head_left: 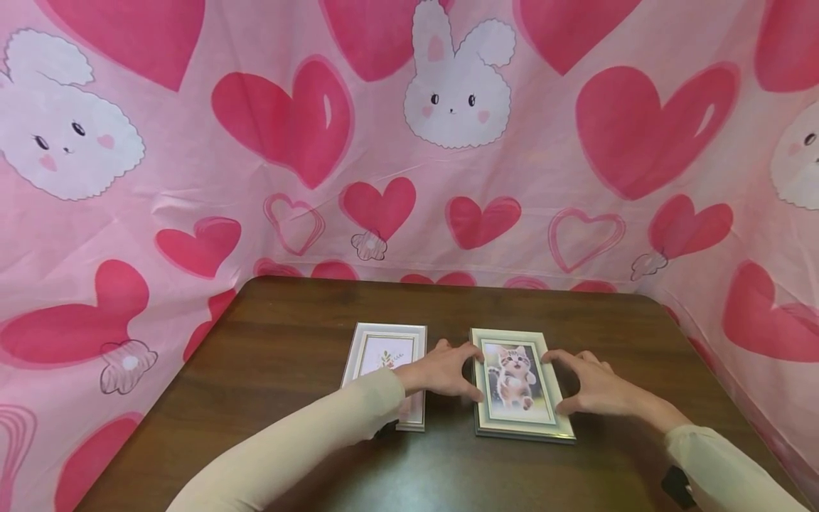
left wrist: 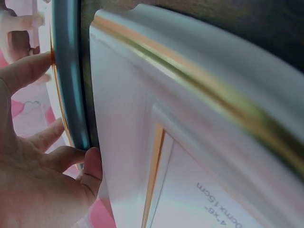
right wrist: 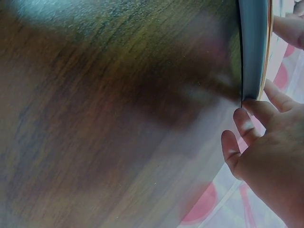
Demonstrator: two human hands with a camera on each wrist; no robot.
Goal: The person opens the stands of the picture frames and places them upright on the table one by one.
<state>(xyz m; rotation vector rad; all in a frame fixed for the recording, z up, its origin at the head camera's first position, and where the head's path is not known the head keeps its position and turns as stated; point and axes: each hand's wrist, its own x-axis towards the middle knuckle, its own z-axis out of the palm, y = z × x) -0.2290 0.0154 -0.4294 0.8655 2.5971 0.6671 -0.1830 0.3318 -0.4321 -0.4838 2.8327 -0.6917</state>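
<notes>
A cream picture frame point(head_left: 514, 384) with a kitten picture lies face up in front of me, in the head view. My left hand point(head_left: 448, 368) holds its left edge, thumb near the lower part and fingertips near the top. On the opposite edge my right hand point(head_left: 598, 385) holds it the same way, thumb and fingers spread apart. The left wrist view shows the left fingers point(left wrist: 28, 71) against the frame's blue-grey side point(left wrist: 69, 71). In the right wrist view, fingertips point(right wrist: 259, 109) meet the frame's side low down near the tabletop.
A second, white picture frame point(head_left: 390, 333) with a floral print lies to the left, partly hidden under my left forearm. The brown wooden table point(head_left: 288, 320) ends at a pink cloth backdrop point(head_left: 377, 163) with hearts and rabbits.
</notes>
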